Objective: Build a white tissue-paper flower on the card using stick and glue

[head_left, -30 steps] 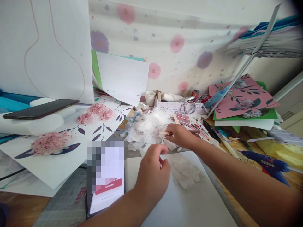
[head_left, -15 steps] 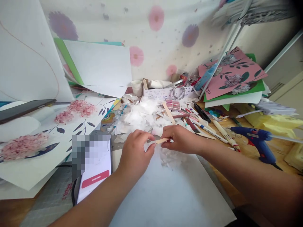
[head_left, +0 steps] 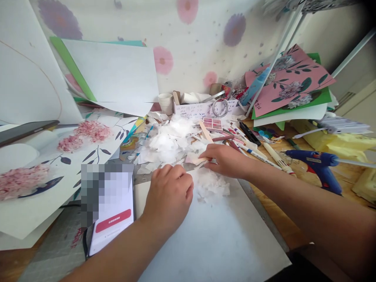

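Observation:
My right hand (head_left: 225,159) pinches a wooden craft stick (head_left: 199,161) and lies at the near edge of a heap of torn white tissue scraps (head_left: 169,141). My left hand (head_left: 169,193) rests curled on the white sheet (head_left: 217,243), fingers folded under; what they hold, if anything, is hidden. More white scraps (head_left: 212,186) lie on the sheet between the two hands. A second craft stick (head_left: 205,131) lies on the heap.
A phone with a lit screen (head_left: 110,211) lies left of my left hand. A blue glue gun (head_left: 319,164) sits at the right, with pens (head_left: 258,150) beside it. Flower artwork on white paper (head_left: 58,156) lies left; pink floral cards (head_left: 289,84) are stacked at back right.
My left hand dropped from pinching the stick's end down onto the white sheet and curled. My right hand moved the stick slightly back toward the scrap heap. The view tilted down a little.

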A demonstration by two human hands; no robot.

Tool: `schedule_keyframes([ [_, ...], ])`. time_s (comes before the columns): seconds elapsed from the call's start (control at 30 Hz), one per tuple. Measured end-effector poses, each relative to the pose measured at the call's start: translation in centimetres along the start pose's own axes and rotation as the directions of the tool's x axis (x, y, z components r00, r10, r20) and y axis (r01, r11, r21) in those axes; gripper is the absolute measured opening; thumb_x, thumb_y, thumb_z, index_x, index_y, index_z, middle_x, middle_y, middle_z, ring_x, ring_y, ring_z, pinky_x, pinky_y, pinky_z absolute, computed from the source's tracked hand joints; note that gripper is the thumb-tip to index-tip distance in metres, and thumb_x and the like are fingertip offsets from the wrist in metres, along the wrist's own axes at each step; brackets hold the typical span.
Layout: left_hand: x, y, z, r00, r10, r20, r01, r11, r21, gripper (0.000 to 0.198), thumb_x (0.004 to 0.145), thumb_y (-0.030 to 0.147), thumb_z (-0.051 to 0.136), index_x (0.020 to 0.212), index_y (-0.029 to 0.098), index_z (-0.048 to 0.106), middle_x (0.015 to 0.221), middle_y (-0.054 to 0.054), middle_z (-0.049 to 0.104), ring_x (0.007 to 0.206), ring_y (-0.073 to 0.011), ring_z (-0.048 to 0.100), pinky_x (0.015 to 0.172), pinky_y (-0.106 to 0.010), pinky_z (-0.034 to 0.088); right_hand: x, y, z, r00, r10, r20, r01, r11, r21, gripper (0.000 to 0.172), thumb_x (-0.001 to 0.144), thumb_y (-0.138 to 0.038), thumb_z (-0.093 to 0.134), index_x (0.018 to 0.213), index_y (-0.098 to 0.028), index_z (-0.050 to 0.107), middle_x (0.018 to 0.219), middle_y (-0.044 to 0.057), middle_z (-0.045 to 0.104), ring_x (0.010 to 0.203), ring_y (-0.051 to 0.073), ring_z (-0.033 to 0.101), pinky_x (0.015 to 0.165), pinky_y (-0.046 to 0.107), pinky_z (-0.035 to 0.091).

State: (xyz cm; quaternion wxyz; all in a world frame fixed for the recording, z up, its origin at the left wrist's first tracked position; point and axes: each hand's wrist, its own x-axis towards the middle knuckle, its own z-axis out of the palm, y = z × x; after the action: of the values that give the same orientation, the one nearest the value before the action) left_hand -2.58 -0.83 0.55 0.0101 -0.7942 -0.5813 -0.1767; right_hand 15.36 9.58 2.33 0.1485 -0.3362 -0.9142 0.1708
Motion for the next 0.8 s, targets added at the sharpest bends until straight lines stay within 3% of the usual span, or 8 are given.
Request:
schedule_keyframes([
  [0.1, -0.1, 0.3, 0.3, 0.995, -0.002, 0.099, 0.011, 0.996, -0.091, 0.018, 0.078, 0.011, 0.048, 0.066, 0.021, 0.057, 0.072, 0.001, 0.056, 0.075, -0.0176, 0.049, 0.069, -0.034, 0.033, -0.2, 0.2, -0.6, 0.997, 0.04, -0.065, -0.036, 0.997, 0.068, 0.02, 0.087, -0.02, 0.05, 0.079, -0.013, 0.067, 0.079, 0.005, 0.055, 0.076, 0.016, 0.052, 0.069, 0.025, 0.038],
  [0.2, 0.1, 0.2, 0.7, 0.987, -0.061, 0.147, 0.091, 0.975, -0.203, 0.016, 0.077, 0.011, 0.05, 0.065, 0.021, 0.056, 0.07, 0.002, 0.057, 0.071, -0.0157, 0.05, 0.065, -0.03, 0.034, -0.6, -0.7, -0.9, 0.988, 0.101, -0.118, -0.061, 0.951, 0.303, 0.038, 0.094, -0.032, 0.038, 0.078, -0.013, 0.067, 0.078, 0.004, 0.057, 0.076, 0.014, 0.053, 0.069, 0.025, 0.04],
  [0.27, 0.4, 0.2, 1.0, 0.981, -0.102, 0.165, 0.143, 0.954, -0.265, 0.015, 0.077, 0.011, 0.051, 0.066, 0.021, 0.056, 0.07, 0.003, 0.057, 0.069, -0.0145, 0.05, 0.063, -0.028, 0.034, -0.8, -1.6, -0.7, 0.978, 0.171, -0.12, -0.104, 0.897, 0.429, 0.039, 0.093, -0.036, 0.039, 0.078, -0.014, 0.067, 0.072, 0.003, 0.057, 0.07, 0.014, 0.052, 0.064, 0.024, 0.039],
  [0.4, 0.6, 0.4, 1.6, 0.978, -0.112, 0.178, 0.162, 0.942, -0.294, 0.013, 0.078, 0.014, 0.054, 0.068, 0.021, 0.059, 0.071, 0.003, 0.058, 0.069, -0.0141, 0.051, 0.063, -0.027, 0.035, -1.0, -2.5, 0.3, 0.963, 0.251, -0.099, -0.165, 0.837, 0.521, 0.03, 0.091, -0.033, 0.043, 0.078, -0.013, 0.062, 0.062, -0.001, 0.052, 0.059, 0.011, 0.049, 0.055, 0.022, 0.037],
  [0.53, 0.5, 0.5, 1.7, 0.979, -0.08, 0.189, 0.132, 0.95, -0.282, 0.013, 0.079, 0.016, 0.055, 0.069, 0.021, 0.061, 0.072, 0.002, 0.058, 0.072, -0.0153, 0.051, 0.066, -0.028, 0.036, -0.9, -2.4, 0.8, 0.973, 0.228, 0.031, -0.208, 0.812, 0.546, 0.031, 0.091, -0.034, 0.043, 0.074, -0.013, 0.059, 0.061, 0.0, 0.053, 0.058, 0.011, 0.05, 0.055, 0.022, 0.038],
  [0.8, 0.5, 0.5, 1.5, 0.972, -0.031, 0.235, 0.097, 0.957, -0.274, 0.014, 0.08, 0.017, 0.056, 0.076, 0.024, 0.066, 0.08, 0.001, 0.059, 0.079, -0.0173, 0.052, 0.072, -0.031, 0.039, -1.3, -2.4, 1.1, 0.946, 0.22, 0.237, -0.302, 0.864, 0.402, 0.027, 0.091, -0.032, 0.045, 0.076, -0.014, 0.06, 0.063, 0.001, 0.058, 0.059, 0.012, 0.052, 0.053, 0.021, 0.036],
])
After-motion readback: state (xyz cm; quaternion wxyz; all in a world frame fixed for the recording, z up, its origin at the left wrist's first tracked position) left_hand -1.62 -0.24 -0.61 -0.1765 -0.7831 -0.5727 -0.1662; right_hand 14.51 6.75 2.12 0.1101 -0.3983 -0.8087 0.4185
